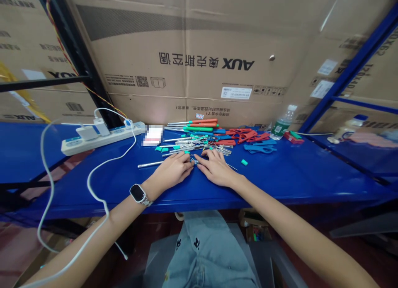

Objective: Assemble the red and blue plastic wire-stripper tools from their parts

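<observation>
Working midway between front and back edges of the glossy blue tabletop (295, 184). Left hand (174, 168) and right hand (215, 168) nearly meet, fingers bent; can't tell if clamped. Slim silver metal rod (151, 164) juts from left hand toward left edge. Looks like fine two-handed fingertip work; next move probably needs steady alignment.

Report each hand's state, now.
Left hand: fingers curled at a silver rod; grip cannot be told.
Right hand: fingers bent; whether it holds anything cannot be told.
</observation>
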Demonstrator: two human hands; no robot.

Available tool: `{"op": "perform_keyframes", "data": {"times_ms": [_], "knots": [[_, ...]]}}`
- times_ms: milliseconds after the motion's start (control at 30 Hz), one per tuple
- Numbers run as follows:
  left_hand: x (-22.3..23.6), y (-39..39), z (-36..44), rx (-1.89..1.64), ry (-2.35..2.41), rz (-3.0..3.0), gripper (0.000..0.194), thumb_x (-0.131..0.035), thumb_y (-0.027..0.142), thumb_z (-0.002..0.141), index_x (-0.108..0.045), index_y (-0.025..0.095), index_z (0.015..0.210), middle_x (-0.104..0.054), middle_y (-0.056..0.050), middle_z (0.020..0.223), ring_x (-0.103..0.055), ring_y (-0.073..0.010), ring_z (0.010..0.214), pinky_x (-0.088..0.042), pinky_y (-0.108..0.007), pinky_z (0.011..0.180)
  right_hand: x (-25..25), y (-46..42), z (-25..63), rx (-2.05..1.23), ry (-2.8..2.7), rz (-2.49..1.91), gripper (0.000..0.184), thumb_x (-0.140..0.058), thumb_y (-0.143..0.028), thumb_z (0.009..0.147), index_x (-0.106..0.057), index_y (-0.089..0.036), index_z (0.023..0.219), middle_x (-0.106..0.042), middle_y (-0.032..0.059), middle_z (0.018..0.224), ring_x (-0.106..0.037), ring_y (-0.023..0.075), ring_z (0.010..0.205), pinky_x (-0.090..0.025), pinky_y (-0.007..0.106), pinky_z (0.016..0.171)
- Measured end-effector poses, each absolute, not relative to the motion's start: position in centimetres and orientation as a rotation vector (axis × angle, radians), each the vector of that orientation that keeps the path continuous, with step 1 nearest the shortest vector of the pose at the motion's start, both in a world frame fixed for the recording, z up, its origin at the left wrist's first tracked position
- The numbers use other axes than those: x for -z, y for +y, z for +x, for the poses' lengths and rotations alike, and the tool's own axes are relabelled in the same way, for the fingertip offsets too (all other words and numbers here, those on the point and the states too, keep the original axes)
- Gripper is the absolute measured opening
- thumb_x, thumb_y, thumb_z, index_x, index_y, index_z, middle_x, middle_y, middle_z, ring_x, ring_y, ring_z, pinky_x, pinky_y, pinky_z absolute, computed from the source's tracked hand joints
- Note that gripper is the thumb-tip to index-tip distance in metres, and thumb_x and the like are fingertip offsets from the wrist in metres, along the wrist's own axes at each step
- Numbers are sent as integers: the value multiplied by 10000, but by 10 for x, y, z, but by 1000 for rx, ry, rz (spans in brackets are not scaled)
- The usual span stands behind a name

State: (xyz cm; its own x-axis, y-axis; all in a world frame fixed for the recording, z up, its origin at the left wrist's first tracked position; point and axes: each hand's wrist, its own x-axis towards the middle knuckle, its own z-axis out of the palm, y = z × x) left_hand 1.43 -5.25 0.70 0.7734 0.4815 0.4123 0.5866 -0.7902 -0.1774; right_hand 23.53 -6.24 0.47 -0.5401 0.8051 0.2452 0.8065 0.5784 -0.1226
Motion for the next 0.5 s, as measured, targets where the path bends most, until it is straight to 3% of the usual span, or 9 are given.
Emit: {"op": "perform_keyframes", "data": {"times_ms": [133, 267, 500], "knots": [[-7, -53, 14, 496, -846, -2662, 262, -516, 230, 1037, -754, 122, 1051, -642, -91, 929, -600, -226, 856, -523, -380, 793, -6, -63, 238, -43, -2488, -1297, 499, -414, -361, 1080, -478, -151, 1528, -539, 180, 1427, -462, 319, 1295, -380, 504, 1087], [-7, -54, 14, 503, -844, -2664, 279, -499, 234, 1043, -756, 128, 1042, -646, -96, 938, -604, -231, 866, -522, -391, 793, -11, -61, 243, -41, -2391, -1265, 265, -555, -245, 1019, -708, -145, 1210, -646, 140, 1197, -554, 276, 1140, -432, 447, 1029], [-6, -54, 14, 525, -846, -2676, 294, -480, 231, 1049, -752, 126, 1016, -641, -94, 922, -596, -217, 848, -516, -378, 778, -12, -50, 243, -93, -2376, -1215, 119, -666, -233, 965, -738, -173, 1039, -667, 91, 1030, -583, 249, 1027, -443, 428, 932]]}}
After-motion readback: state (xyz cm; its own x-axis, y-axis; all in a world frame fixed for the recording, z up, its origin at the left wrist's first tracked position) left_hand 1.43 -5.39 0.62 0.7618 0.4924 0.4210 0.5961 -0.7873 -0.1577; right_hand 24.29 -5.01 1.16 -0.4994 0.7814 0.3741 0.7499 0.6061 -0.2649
